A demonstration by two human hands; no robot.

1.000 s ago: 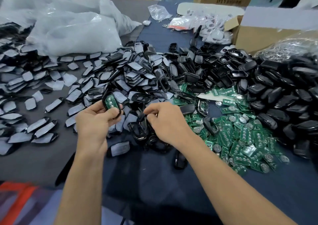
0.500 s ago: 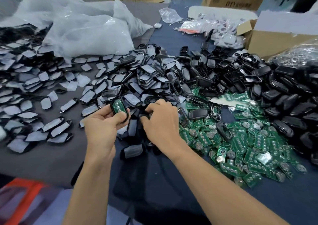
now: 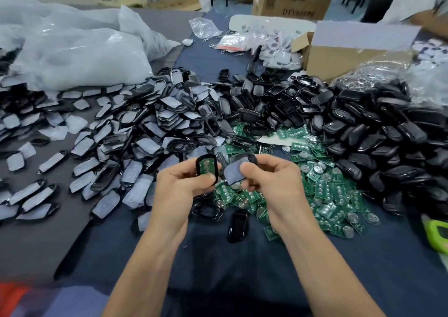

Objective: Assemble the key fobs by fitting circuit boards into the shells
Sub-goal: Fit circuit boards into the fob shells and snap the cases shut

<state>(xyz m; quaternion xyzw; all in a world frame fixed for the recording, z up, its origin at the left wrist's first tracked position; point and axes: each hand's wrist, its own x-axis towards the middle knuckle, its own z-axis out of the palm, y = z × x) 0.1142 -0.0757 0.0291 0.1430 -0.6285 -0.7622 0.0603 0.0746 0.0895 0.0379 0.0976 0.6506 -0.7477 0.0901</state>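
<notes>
1. The left hand (image 3: pixel 184 188) has its fingers (image 3: pixel 206 178) curled round a black shell half (image 3: pixel 197 169), thumb on its lower edge. A green circuit board (image 3: pixel 206 166) already sits inside it, face up.
2. The right hand (image 3: pixel 269 183) pinches a film-faced cover (image 3: pixel 232 173) between thumb and fingers (image 3: pixel 249 169). The cover is tilted, its edge just beside the loaded shell; whether the two touch I cannot tell.
3. Both hands are lifted over the near-left edge of the heap of loose boards (image 3: pixel 327 190).
4. As I read it, the board is fitted for this fob and closing it is the step in hand. Next the cover needs squaring over the shell, edges matched, then a firm squeeze all round.
5. Outward from that heap: filmed covers (image 3: pixel 150 132) spread to its left, and bare black shells (image 3: pixel 363 127) are piled behind it and to its right. A lone shell (image 3: pixel 238 224) lies on the blue worktop (image 3: pixel 242 280) just nearer the person, and a cardboard box (image 3: pixel 339 57) stands well behind.
</notes>
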